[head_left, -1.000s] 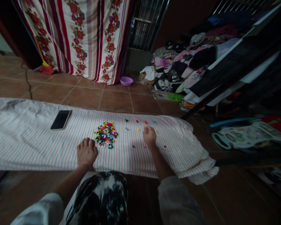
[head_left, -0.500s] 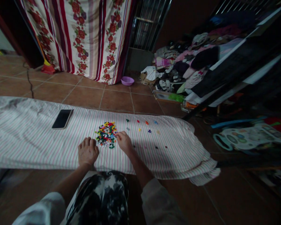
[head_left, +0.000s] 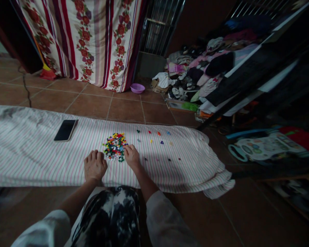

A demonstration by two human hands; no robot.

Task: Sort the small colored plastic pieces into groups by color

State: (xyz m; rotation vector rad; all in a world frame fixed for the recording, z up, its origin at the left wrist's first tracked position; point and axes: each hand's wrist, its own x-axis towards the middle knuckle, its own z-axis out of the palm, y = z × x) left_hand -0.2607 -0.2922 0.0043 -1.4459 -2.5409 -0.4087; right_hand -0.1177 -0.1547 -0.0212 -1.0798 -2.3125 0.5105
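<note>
A heap of small multicoloured pieces, bead-like and too small to name, lies on the striped cloth. At its right edge, my right hand has its fingers pinched together over the pieces; whatever is between the fingertips is hidden. My left hand lies palm down on the cloth, just left of the heap, fingers stretched forward. To the right, little groups sorted by colour sit in rows, among them green, orange, blue, yellow and purple pieces.
A phone lies on the cloth to the left. Beyond the cloth-covered surface are a purple basin, a floral curtain, a red broom and piled clothes. A toy panel is at the right.
The view has shifted slightly. My right hand stays at the heap's right edge, its fingers now slightly further over the pieces. My left hand keeps its place on the cloth.
</note>
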